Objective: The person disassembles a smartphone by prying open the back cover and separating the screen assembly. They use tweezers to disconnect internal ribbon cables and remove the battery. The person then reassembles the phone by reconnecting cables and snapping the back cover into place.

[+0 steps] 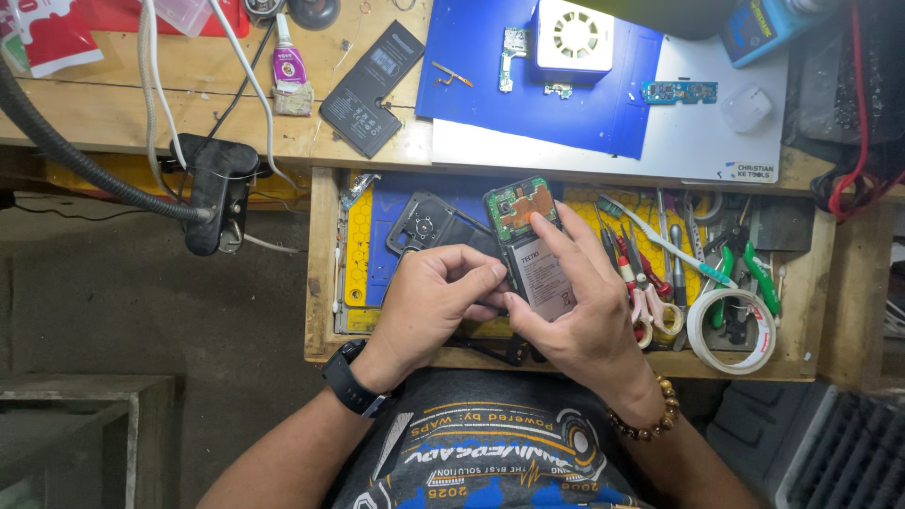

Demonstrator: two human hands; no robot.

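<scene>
A head-worn camera looks down at a person seated at a wooden workbench, both hands raised over an open tool drawer [325, 283] that serves as the landmark here. Above the middle of the drawer, the left hand [429, 302] and the right hand [580, 316] hold an opened smartphone [530, 250] with its back cover off, so the green circuit board and the grey battery face up toward the camera, seemingly so the insides can be reached and seen. The left hand's fingers are curled narrowly, pinching the phone's left edge near its lower end to steady it. The right hand cups the phone from below and the right, its index finger stretched out along the phone with the tip resting on the circuit board [517, 205]; its other fingers are closed around the phone's edge. The phone's long axis runs roughly away from the person, leaning slightly left at the top, with the camera end and circuit board farthest from the body and the battery end nearest. Just left of the phone, lying in the drawer, is a dark back cover [424, 226] with a camera opening. In the right part of the drawer lie tweezers, cutters with green handles [754, 273] and a roll of white tape [731, 330]. Beyond the drawer, on the bench top, sit a loose black battery [370, 87], a blue work mat [490, 94] and a small white fan unit [575, 36].
</scene>
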